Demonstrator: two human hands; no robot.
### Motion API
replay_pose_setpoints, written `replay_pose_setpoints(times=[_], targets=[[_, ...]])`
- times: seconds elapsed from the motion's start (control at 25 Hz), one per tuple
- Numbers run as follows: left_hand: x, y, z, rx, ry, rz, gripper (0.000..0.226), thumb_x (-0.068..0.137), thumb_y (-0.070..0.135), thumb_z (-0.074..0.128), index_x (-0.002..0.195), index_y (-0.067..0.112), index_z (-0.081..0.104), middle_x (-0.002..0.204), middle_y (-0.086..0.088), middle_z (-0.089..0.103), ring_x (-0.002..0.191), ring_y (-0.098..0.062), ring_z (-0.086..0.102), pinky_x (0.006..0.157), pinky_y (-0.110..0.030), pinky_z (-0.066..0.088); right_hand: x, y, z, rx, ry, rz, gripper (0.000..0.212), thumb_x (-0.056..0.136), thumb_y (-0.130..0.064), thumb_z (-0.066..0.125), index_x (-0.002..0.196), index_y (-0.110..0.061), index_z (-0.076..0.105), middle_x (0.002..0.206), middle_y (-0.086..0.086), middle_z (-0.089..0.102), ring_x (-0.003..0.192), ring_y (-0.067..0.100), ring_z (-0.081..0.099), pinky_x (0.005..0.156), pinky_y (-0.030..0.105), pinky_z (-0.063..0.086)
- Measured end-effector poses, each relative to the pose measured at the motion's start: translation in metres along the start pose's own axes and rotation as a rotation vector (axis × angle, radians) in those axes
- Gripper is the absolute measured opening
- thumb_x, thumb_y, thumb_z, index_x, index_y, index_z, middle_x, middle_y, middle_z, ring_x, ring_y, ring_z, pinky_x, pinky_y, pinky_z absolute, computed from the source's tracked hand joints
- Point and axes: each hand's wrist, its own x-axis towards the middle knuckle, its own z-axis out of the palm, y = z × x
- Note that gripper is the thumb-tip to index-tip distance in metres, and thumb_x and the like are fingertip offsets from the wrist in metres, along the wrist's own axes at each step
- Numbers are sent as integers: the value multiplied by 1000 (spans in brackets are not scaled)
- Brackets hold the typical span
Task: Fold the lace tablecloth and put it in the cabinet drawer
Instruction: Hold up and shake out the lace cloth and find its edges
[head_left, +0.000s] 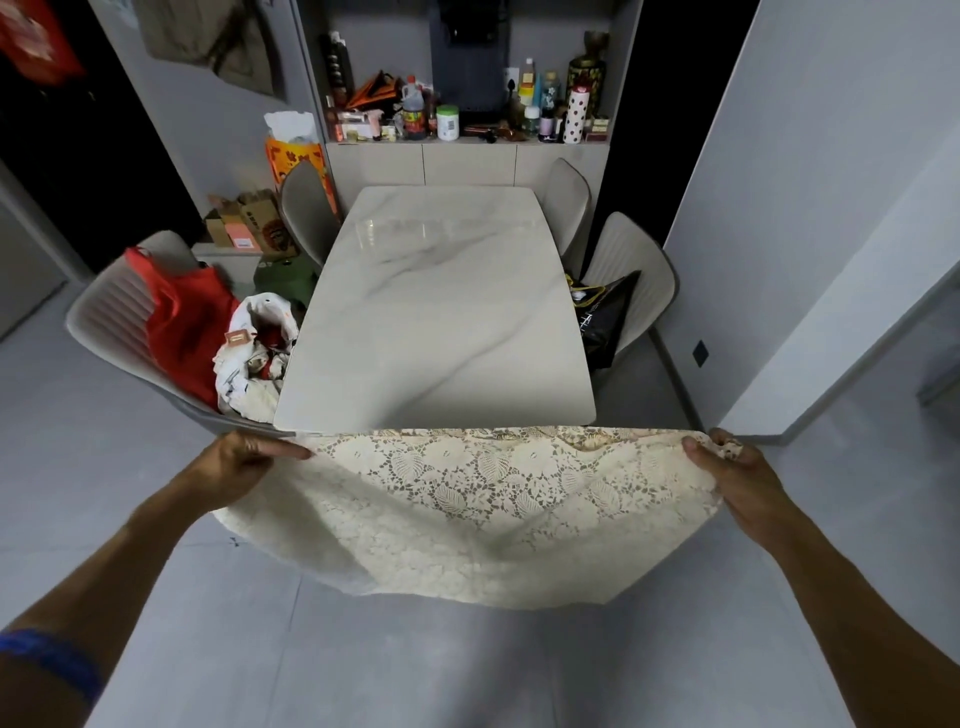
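The cream lace tablecloth (467, 514) hangs stretched between my two hands, just in front of the near edge of the white marble table (441, 322). My left hand (244, 457) grips its left top corner. My right hand (727, 467) grips the bunched right top corner. The cloth sags in the middle and hangs down over the grey floor, doubled over on the left side. The cabinet (467, 163) with flat pale fronts stands against the far wall behind the table.
Grey chairs surround the table; the left one (109, 322) holds a red bag (182, 332) and white clothes, the right one (639, 291) a black bag (605, 317). Bottles and jars (447, 122) crowd the cabinet top. Cardboard boxes (249, 223) sit at far left.
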Motion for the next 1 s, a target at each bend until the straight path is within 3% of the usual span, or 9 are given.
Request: replay_pose_setpoints(times=[0.12, 0.24, 0.4, 0.48, 0.6, 0.68, 0.72, 0.8, 1.0], targets=[[-10, -2, -7, 83, -320, 11, 61, 89, -20, 45, 98, 30, 79, 114, 14, 72, 105, 17, 59, 108, -21, 40, -6, 0, -15, 133, -187, 185, 55, 78, -16, 71, 128, 0, 53, 122, 17, 67, 112, 30, 65, 88, 39, 56], [-16, -10, -14, -50, -385, -111, 64, 86, -20, 49, 115, 33, 71, 129, 14, 62, 115, 5, 56, 101, -19, 44, -13, -2, -10, 120, -227, 244, 48, 81, -14, 70, 123, 6, 58, 114, 21, 70, 99, 30, 71, 71, 34, 60], [-5, 27, 11, -338, -333, -181, 64, 84, -16, 55, 130, 28, 58, 144, 3, 48, 128, -20, 48, 92, -22, 45, 5, 2, 35, -80, 306, 186, 45, 87, -25, 70, 122, 1, 60, 119, 17, 67, 102, 33, 66, 79, 35, 57], [6, 50, 26, -307, -350, -100, 79, 80, -18, 55, 143, 29, 44, 150, 4, 37, 137, -24, 40, 101, -31, 39, 13, 0, 57, 18, 407, 156, 51, 84, -27, 73, 125, -1, 57, 122, 14, 64, 107, 31, 64, 82, 35, 54], [19, 60, 32, -291, -331, -5, 93, 81, -22, 52, 153, 29, 21, 151, 6, 32, 138, -15, 33, 106, -29, 34, 12, 0, 59, 74, 229, 77, 38, 82, -19, 77, 112, -11, 56, 114, 14, 68, 103, 31, 67, 91, 45, 54], [21, 50, 29, -199, -157, -62, 72, 84, -21, 50, 146, 13, 39, 111, -24, 63, 90, -31, 65, 71, -27, 50, 8, -3, 45, 24, 91, 48, 28, 81, -13, 76, 101, -19, 58, 99, 11, 70, 88, 27, 68, 76, 36, 57], [22, 45, 27, -67, -71, -81, 51, 83, -19, 51, 129, 2, 58, 89, -31, 64, 70, -33, 64, 58, -29, 47, 5, -3, 37, -24, 27, 19, 21, 82, -10, 74, 93, -21, 60, 93, 9, 69, 82, 24, 67, 70, 31, 55], [24, 30, 25, 215, 27, -91, 25, 80, -14, 52, 92, -6, 72, 80, -25, 69, 75, -37, 67, 60, -36, 48, 5, -1, 16, -180, -110, -29, 14, 85, -10, 70, 92, -22, 66, 96, 8, 69, 83, 23, 66, 73, 33, 52], [8, -9, 10, 286, 87, -123, 22, 85, -4, 60, 93, 7, 78, 91, -10, 73, 81, -24, 63, 73, -30, 47, 3, 4, -35, -711, -351, 123, 24, 85, -17, 71, 109, -19, 70, 104, 1, 74, 99, 18, 69, 86, 32, 53]])
